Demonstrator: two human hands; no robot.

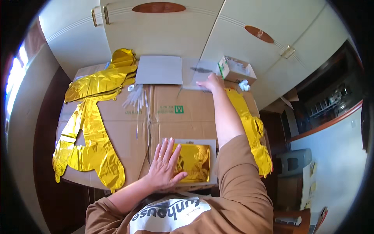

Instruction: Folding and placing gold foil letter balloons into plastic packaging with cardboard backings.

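Left hand (165, 163) down flat, palm pressed, fingers spread and pointing away from the body, resting half on a folded gold foil piece (193, 162) and half on the pale backing card (196, 160) beneath it. Nothing gripped there, just an open hand pinning the foil at the near edge of the worktop (117, 117). Forearm coming in from the lower left, brown sleeve pushed back toward the elbow.

Right hand (211, 82) stretched far forward, arm almost straight, elbow well above the foil piece, brown sleeve bunched at the upper arm. Fingers laid out flat on a clear plastic sleeve (200, 74) at the far side; whether pinching it or only touching, cannot tell.

Just left of that sleeve, a grey sheet of card (159, 70) lying flat. Just right of the hand, a small open carton (235, 70) with green trim, and a crumpled white scrap (244, 85) beside it.

Worktop covered in flattened brown cardboard. Across its left side, a large deflated gold foil balloon (91, 128), crinkled and sprawled from far edge to near edge. Between it and the right arm, a loose bundle of clear thin straws (137, 97). Along the right edge, another gold foil balloon (251, 128), partly hidden under the outstretched arm, draped over the side.

Beyond the worktop, cream cupboard doors (163, 31) with brass handles.
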